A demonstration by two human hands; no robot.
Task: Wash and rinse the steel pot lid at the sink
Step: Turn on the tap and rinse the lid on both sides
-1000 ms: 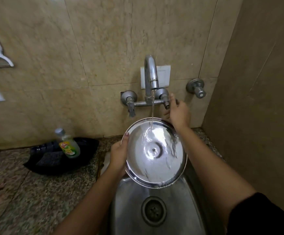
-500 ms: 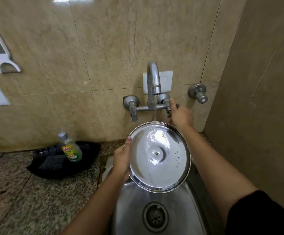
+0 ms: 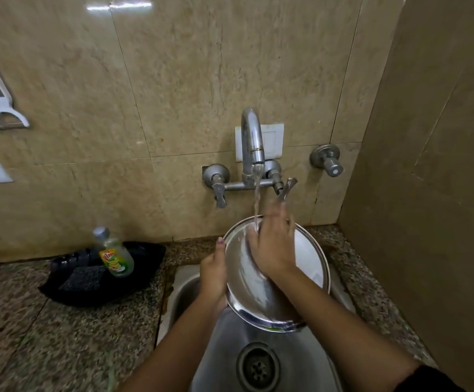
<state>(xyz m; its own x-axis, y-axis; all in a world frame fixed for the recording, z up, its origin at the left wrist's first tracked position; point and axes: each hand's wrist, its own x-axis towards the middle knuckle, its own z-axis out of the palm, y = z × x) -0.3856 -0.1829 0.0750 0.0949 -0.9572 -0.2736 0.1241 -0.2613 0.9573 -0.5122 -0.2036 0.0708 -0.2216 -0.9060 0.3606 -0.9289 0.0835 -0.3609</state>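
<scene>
The round steel pot lid [image 3: 306,264] is tilted over the steel sink [image 3: 224,349], its inner face toward me. My left hand [image 3: 213,274] grips the lid's left rim, thumb on the edge. My right hand [image 3: 272,246] lies flat on the lid's face with fingers spread, blurred from motion, holding nothing. Water runs from the tap spout [image 3: 254,145] onto the lid's upper part beside my right fingers.
A dish soap bottle [image 3: 114,254] stands in a black tray [image 3: 100,278] with a scrub pad on the granite counter [image 3: 60,335] at left. The right tap handle [image 3: 285,188] sits just above my right hand. A wall closes in on the right.
My right hand left the right tap handle and came down onto the lid's face. The water stream is thicker. The lid stays held in my left hand.
</scene>
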